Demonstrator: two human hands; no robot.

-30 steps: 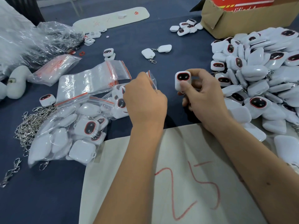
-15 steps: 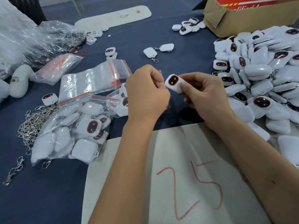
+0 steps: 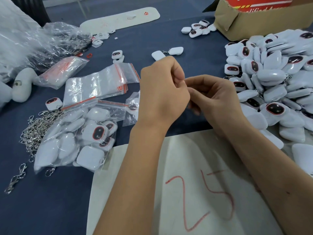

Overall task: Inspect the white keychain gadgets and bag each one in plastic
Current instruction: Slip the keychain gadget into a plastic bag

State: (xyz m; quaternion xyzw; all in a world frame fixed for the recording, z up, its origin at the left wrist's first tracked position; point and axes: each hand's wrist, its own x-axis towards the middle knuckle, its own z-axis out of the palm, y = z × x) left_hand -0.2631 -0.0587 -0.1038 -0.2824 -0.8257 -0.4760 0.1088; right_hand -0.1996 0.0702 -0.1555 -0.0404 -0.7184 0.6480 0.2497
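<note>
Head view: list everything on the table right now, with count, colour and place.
Loose gadgets: large heap, white, right.
Bagged gadgets: one clear bag of several, left front.
Empty bags: stack, clear with red strips, left centre.
Clips: pile, silver, far left.
Box: one, brown, top right.
Sheet: one, pale, red "25", front.
Stray gadgets: small cluster, white, by the box.
Left hand: fingers curled, centre.
Right hand: fingers curled, meeting the left; what they hold is hidden.

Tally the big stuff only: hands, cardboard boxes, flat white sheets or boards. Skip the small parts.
Hands: 2 (left hand, right hand)
Cardboard box: 1
White flats: 2 (sheet marked 25, long white board)
Total: 5
</note>
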